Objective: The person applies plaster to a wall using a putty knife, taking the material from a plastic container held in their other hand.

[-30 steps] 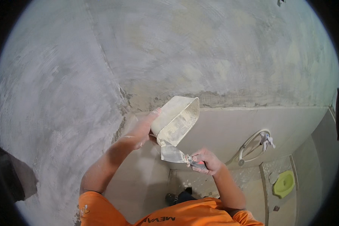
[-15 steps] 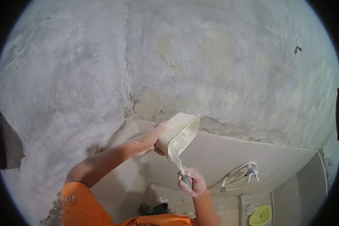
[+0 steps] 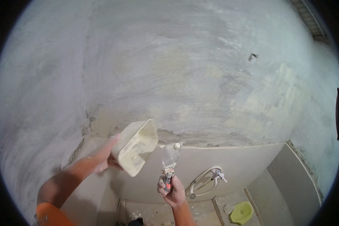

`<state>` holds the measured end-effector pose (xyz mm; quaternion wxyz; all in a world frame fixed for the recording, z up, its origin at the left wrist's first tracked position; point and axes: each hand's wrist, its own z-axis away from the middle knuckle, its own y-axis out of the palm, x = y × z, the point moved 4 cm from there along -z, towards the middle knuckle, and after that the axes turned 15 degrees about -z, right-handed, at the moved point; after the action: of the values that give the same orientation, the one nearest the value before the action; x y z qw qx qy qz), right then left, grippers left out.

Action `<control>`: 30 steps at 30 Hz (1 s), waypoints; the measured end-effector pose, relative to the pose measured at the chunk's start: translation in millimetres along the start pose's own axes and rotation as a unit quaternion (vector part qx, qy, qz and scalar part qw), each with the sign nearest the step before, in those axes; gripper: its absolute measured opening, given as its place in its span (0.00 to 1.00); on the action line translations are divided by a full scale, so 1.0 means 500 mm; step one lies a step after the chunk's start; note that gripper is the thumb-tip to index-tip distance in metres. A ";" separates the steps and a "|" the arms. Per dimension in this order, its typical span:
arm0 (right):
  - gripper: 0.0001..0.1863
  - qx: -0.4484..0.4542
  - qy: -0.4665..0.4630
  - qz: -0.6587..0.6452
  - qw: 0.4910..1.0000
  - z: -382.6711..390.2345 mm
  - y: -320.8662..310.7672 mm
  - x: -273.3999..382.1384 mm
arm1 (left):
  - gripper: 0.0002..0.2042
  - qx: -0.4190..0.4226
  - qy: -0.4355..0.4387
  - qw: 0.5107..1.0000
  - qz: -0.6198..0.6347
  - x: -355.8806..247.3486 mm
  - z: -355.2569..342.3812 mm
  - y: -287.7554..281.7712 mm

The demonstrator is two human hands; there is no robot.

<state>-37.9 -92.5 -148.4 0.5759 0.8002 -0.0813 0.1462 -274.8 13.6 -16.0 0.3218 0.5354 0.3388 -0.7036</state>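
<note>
My left hand [image 3: 107,153] is closed round the far left side of a whitish rectangular plastic tub [image 3: 135,126]. The tub is tilted, its mouth facing right and toward me, and pale paste coats its inner walls. In my right hand [image 3: 173,189] is a putty knife [image 3: 171,157], its broad blade pointing up and away, apart from the tub. A dab of pale paste sits near one corner of the blade's edge. Whitish smears mark both hands.
A grey plastered wall [image 3: 169,83] with patchy coating fills the view ahead, above a band of light tile [image 3: 245,156]. A hose with a spray head [image 3: 217,174] hangs on the tile. Below right is a yellow-green squat toilet pan [image 3: 242,213]. A small bent fitting [image 3: 253,57] sticks out of the wall.
My view has swung to the right. The putty knife has come away from the tub's rim and now points upward, and the tub has turned to show more of its inside.
</note>
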 end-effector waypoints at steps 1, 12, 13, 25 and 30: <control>0.28 -0.011 -0.012 -0.011 1.000 0.008 0.000 0.007 | 0.36 -0.002 0.006 1.000 0.001 -0.003 0.000 0.001; 0.26 -0.038 -0.060 0.000 0.997 0.049 -0.023 0.056 | 0.33 -0.016 0.062 0.992 0.106 0.032 0.008 -0.003; 0.25 -0.037 -0.071 0.012 0.997 0.044 -0.025 0.053 | 0.33 -0.031 0.058 0.991 0.118 0.030 0.021 -0.009; 0.17 -0.055 -0.277 0.348 0.894 -0.017 0.182 0.367 | 0.35 0.025 0.090 0.981 0.169 0.006 0.031 0.053; 0.18 -0.041 -0.295 0.504 0.810 -0.036 0.273 0.485 | 0.37 0.071 0.108 0.989 0.075 -0.036 -0.012 0.096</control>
<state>147.5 -110.4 59.0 0.4020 0.6267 -0.6457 0.1693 -228.5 -7.0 -5.9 0.2965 0.6539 0.2794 -0.6375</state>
